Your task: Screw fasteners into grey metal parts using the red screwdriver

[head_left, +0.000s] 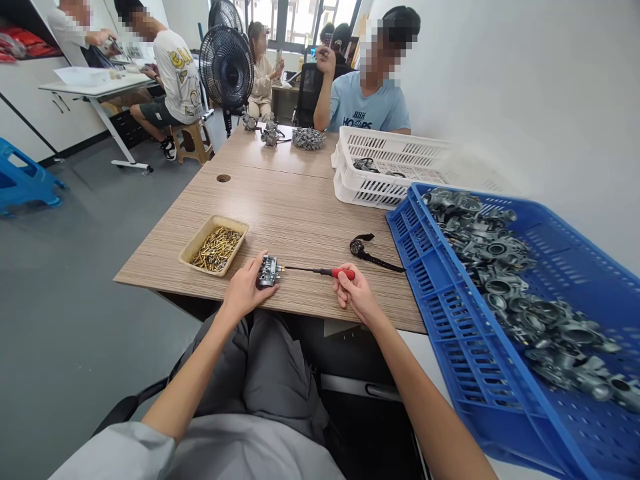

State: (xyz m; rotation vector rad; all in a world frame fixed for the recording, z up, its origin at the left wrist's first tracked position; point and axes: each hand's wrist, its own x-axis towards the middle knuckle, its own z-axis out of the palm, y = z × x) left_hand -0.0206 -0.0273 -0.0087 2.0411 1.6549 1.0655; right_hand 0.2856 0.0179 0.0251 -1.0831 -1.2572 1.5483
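Near the table's front edge, my left hand (246, 287) is closed around a small grey metal carburetor body (269, 271), thumb in front and fingers behind. My right hand (353, 292) grips the red handle of a screwdriver (344, 273). Its long dark shaft points left, and the tip meets the side of the carburetor body, where a bit of brass colour shows. Just left of my left hand stands a cream tray (186, 259) holding many small brass pieces (219, 249). A black wristwatch (357, 247) lies on the table beyond my right hand.
At right, a blue crate (435, 293) holds many grey metal carburetor bodies (500, 287). Behind it is a white crate (357, 190) with a few parts. More metal parts (309, 138) sit at the table's far end, where a person in blue (367, 100) sits. A black fan (227, 67) stands beyond.
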